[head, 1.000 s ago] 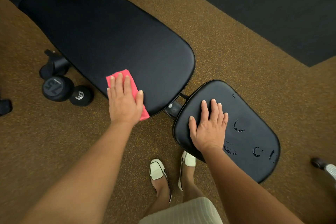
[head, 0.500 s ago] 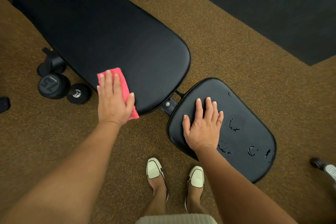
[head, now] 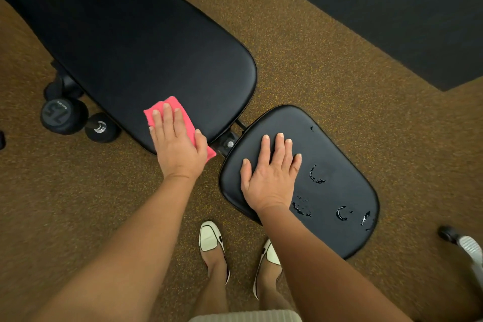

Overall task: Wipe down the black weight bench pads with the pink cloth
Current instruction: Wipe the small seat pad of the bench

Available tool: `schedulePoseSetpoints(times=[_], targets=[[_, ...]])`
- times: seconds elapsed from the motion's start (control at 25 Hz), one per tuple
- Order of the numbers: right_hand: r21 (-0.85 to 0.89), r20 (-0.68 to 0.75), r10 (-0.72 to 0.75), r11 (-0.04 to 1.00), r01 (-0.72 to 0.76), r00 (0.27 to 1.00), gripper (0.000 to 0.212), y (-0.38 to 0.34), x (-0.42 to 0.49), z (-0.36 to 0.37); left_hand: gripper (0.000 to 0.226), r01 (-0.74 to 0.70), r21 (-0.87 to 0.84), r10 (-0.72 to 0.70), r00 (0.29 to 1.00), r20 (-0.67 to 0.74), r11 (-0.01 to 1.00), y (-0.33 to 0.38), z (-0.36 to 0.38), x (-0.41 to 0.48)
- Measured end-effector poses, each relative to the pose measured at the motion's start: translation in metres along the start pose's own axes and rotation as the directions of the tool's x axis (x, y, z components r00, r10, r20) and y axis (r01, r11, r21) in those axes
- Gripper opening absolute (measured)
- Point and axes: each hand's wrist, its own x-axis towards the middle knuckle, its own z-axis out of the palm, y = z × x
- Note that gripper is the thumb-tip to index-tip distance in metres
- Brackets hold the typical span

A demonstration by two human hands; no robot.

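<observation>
The long black back pad [head: 136, 42] runs from the upper left to the centre. A folded pink cloth [head: 162, 108] lies on its near corner, and my left hand [head: 177, 144] presses flat on the cloth with straight fingers. The smaller black seat pad [head: 337, 154] sits to the right, with worn, cracked patches in its surface. My right hand [head: 271, 178] rests flat on the seat pad's near-left part, fingers straight. A metal hinge bracket [head: 228, 144] joins the two pads.
Black dumbbells [head: 65, 115] lie on the brown speckled floor to the left of the back pad. A dark mat [head: 392, 8] covers the upper right. My two white shoes [head: 209, 240] stand below the pads. A grey-white object [head: 467, 246] sits at the right edge.
My left hand and the pink cloth slid along the back pad's near edge, first left and then right to the corner by the hinge. My right hand stayed on the seat pad.
</observation>
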Motion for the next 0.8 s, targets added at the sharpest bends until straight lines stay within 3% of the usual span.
schedulePoseSetpoints(times=[0.12, 0.36, 0.64, 0.8], targets=[[0.011, 0.018, -0.013, 1.0, 0.013, 1.0, 0.069, 0.001, 0.0, 0.0, 0.049, -0.094, -0.183, 0.083, 0.994, -0.068, 0.979, 0.002, 0.001, -0.004], [0.08, 0.031, -0.046, 0.996, 0.043, 0.998, 0.065, 0.005, 0.001, -0.007, 0.038, 0.024, -0.473, -0.058, 0.997, -0.059, 0.881, 0.014, -0.019, -0.004], [0.384, -0.129, -0.026, 0.92, 0.074, 0.991, 0.049, 0.022, 0.01, -0.022, 0.046, -0.215, -0.555, 0.289, 0.956, 0.047, 0.803, 0.068, -0.009, -0.049], [0.477, -0.111, -0.025, 0.876, 0.075, 0.994, 0.048, 0.033, 0.014, -0.028, 0.05, -0.236, -0.546, 0.389, 0.903, 0.182, 0.804, 0.092, 0.006, -0.071]])
